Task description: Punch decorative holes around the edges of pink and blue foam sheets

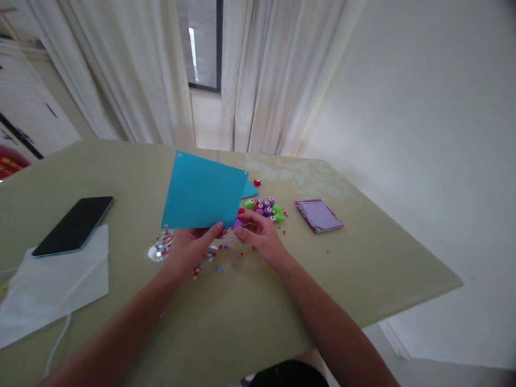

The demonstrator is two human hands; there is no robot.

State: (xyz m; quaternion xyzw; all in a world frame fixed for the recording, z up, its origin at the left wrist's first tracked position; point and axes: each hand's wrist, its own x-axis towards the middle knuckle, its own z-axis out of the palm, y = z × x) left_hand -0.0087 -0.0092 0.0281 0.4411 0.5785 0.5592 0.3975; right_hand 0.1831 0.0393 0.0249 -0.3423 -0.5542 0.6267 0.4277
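A flat blue card (205, 193) with small pale spots at its corners is held up by my left hand (191, 244), thumb in front along the lower edge. At the card's lower right corner, my right hand (260, 236) pinches a small purple piece (237, 223). Whether that piece touches the card I cannot tell. Beyond my right hand lies a cluster of purple, green and red pieces with googly eyes (268, 207). A second blue sheet (250, 189) shows partly behind the card. Tiny coloured beads (209, 253) are scattered under and around my hands.
A black phone (74, 226) rests partly on a white sheet (76, 279) at the left, with a white cable (58, 344) near it. Small stacked purple sheets (319, 215) lie at the right. One red eyed piece (257, 183) sits farther back. The table (363, 269) meets a white wall.
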